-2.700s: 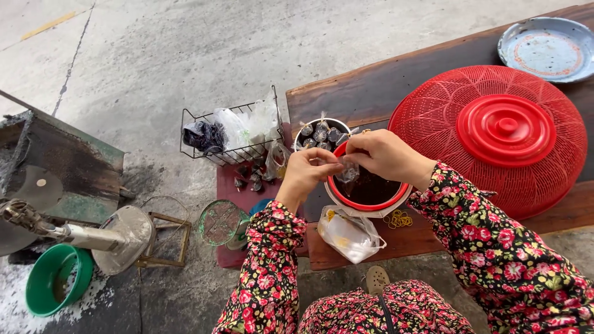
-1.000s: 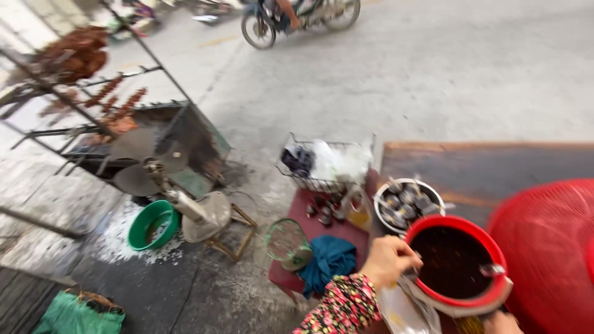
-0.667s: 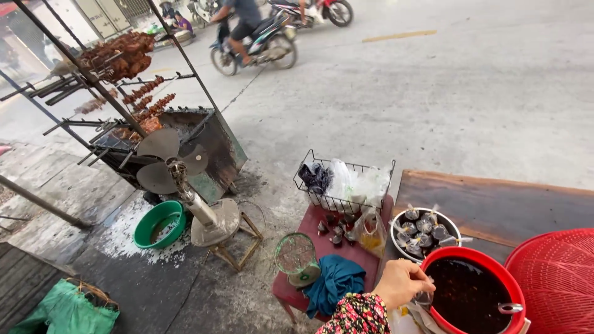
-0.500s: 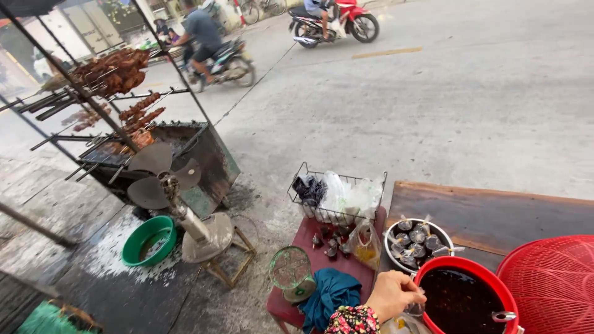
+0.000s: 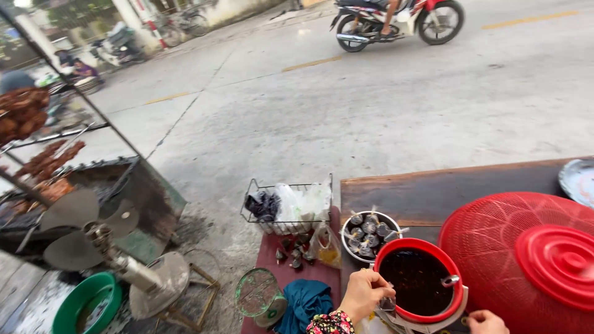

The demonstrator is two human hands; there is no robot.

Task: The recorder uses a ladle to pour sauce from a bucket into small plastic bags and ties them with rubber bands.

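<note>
Bare left hand (image 5: 365,292), dark floral sleeve with red and pink blossoms at wrist, bare right hand (image 5: 486,321)

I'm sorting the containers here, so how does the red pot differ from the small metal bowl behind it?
The red pot is larger and holds dark liquid; the metal bowl is smaller, silver-rimmed, and filled with little tied sauce bags. The left hand rests at the pot's rim, while nothing touches the bowl. Both are round and stand uncovered on the wooden table.
</note>
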